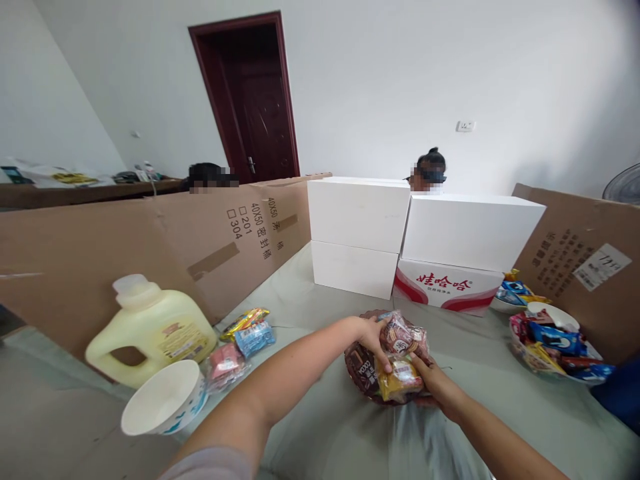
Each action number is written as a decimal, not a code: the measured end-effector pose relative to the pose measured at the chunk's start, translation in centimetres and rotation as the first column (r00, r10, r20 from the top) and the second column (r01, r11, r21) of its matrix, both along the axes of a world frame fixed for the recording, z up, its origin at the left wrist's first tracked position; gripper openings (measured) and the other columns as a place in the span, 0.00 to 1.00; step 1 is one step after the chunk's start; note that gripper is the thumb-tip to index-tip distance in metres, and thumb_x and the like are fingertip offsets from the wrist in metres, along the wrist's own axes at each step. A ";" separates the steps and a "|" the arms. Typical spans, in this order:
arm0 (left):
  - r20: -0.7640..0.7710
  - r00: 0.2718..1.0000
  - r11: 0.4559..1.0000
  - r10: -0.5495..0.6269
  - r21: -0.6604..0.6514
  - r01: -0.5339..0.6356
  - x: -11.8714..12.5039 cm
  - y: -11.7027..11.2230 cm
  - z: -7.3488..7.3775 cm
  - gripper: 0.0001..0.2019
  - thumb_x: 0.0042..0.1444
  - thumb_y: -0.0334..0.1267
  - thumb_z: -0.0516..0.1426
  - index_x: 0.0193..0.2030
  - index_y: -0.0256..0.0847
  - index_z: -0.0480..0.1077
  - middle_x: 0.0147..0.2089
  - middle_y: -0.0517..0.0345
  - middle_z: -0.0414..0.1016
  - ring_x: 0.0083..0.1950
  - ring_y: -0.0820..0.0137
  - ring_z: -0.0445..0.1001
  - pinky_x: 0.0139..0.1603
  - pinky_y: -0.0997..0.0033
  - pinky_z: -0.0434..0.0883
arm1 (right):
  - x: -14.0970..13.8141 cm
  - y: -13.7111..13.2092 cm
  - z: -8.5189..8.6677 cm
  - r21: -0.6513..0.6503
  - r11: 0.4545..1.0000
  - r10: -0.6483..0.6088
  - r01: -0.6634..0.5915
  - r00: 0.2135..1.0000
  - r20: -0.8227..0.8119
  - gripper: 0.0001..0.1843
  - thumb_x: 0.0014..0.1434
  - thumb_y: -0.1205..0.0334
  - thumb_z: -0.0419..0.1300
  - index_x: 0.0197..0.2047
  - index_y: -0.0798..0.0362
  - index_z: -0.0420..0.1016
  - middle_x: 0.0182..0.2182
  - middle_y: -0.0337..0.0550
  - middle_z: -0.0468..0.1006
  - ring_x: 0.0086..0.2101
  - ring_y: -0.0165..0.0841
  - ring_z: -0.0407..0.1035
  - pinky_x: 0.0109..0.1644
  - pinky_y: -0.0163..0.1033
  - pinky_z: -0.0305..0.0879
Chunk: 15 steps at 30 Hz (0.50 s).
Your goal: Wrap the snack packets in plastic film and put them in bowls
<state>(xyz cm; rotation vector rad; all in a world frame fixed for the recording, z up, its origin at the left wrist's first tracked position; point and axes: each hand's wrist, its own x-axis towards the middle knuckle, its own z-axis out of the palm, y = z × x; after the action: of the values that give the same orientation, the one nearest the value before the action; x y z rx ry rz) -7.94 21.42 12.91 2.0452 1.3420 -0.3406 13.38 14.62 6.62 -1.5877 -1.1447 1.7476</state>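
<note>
A dark red-brown bowl [354, 380] of wrapped snacks stands in front of me. My left hand [373, 339] reaches over its left side, fingers and thumb closed round a clear-wrapped snack packet [397, 337] with brown print. From the right, my right hand [436, 381] grips the edge of a yellow snack packet [400, 379], its thumb on top; its other fingers are mostly hidden. A dark cocoa packet [367, 373] lies at the bowl's left, under my left hand.
At left stand a pale yellow jug [150, 327] and a white paper bowl [163, 400], beside loose snack packets [255, 339]. White boxes [357, 230] and cardboard walls [250, 233] rise behind. A filled snack bowl [555, 347] sits right. Two people [431, 167] show beyond.
</note>
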 end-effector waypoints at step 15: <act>0.635 0.772 0.994 -0.024 0.099 -0.051 -1.6 1.3 -3.5 0.57 0.24 0.48 0.74 0.65 0.42 0.57 0.62 0.50 0.66 0.64 0.52 0.63 0.65 0.56 0.59 | 0.9 -2.2 -1.9 0.099 0.992 -0.028 0.079 0.897 -0.441 0.49 0.48 0.47 0.65 0.68 0.41 0.47 0.51 0.44 0.76 0.46 0.43 0.73 0.44 0.45 0.70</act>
<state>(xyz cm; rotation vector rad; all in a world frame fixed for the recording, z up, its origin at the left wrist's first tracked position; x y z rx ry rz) -9.50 22.73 9.45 1.9695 0.9530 0.4285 14.33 12.37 4.74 -1.0671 -0.9464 1.8422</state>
